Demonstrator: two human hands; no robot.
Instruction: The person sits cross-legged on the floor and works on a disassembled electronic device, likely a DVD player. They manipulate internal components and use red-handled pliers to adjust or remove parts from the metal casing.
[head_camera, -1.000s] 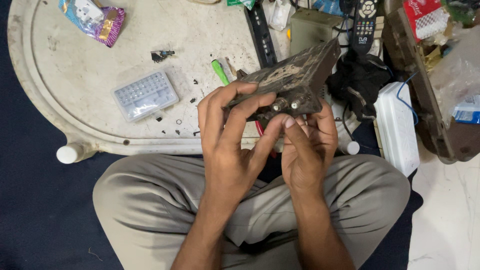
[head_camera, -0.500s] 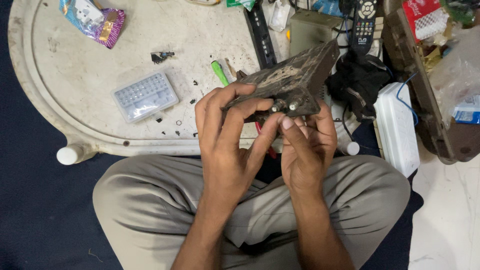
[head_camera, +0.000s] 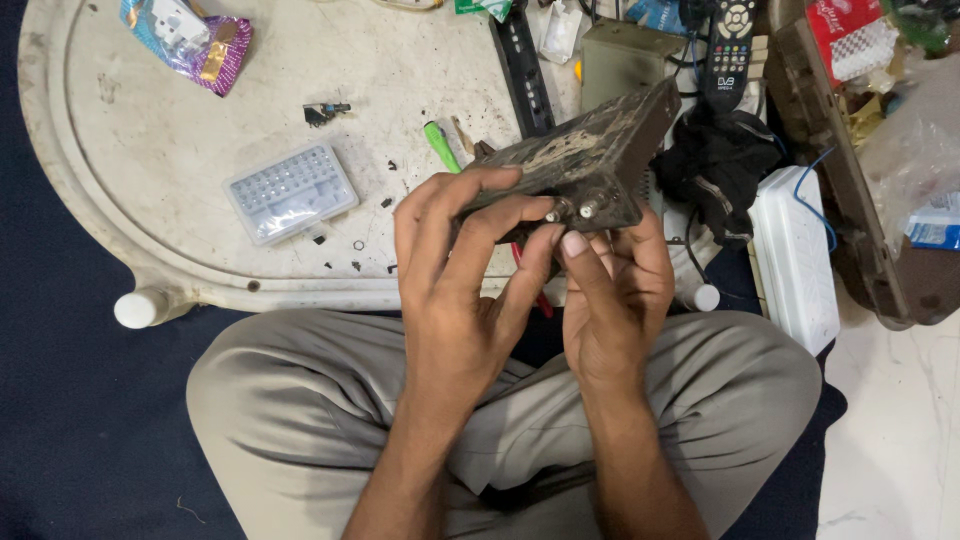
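I hold a dusty dark metal electronics box (head_camera: 590, 150) above my lap, tilted with its connector side toward me. My left hand (head_camera: 465, 270) wraps over its near left end, fingers across the top. My right hand (head_camera: 610, 290) supports it from below on the right, thumb pressed by two small round metal connectors (head_camera: 572, 212) on the box's edge. A red-handled tool shows partly under the hands.
A low white table (head_camera: 150, 200) carries a clear plastic bit case (head_camera: 290, 192), a green-handled screwdriver (head_camera: 438, 145), a purple packet (head_camera: 195, 35), a black strip (head_camera: 520, 70) and a remote control (head_camera: 732, 45). A white box (head_camera: 795, 255) and black cloth (head_camera: 725, 160) lie to the right.
The box has barely moved. My right thumb has shifted slightly along the connector edge, and both hands keep their hold.
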